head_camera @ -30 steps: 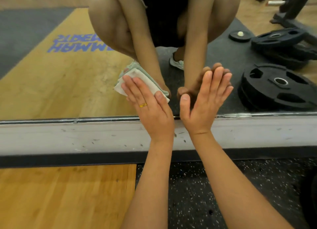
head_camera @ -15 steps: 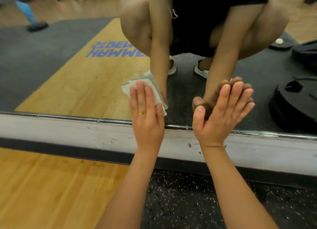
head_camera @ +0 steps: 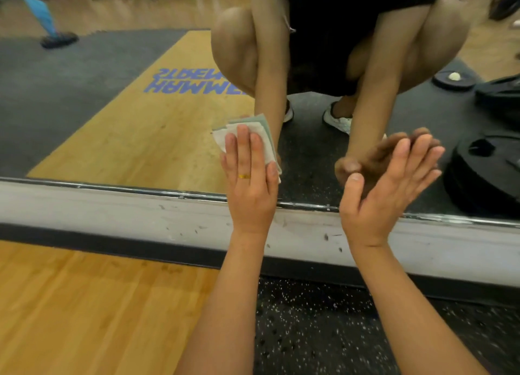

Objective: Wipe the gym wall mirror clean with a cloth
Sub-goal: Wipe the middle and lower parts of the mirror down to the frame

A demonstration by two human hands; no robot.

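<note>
just one head cam, pointed forward and down, super close to the bottom edge of the big glass wall mirror (head_camera: 118, 99).

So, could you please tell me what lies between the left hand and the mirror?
The folded cloth: in the head view, the left hand presses it flat against the mirror with straight fingers.

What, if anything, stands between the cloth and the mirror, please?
Nothing visible: the left hand presses the cloth flat on the mirror, just above its lower edge. The right hand is off to the side, apart from the cloth.
</note>
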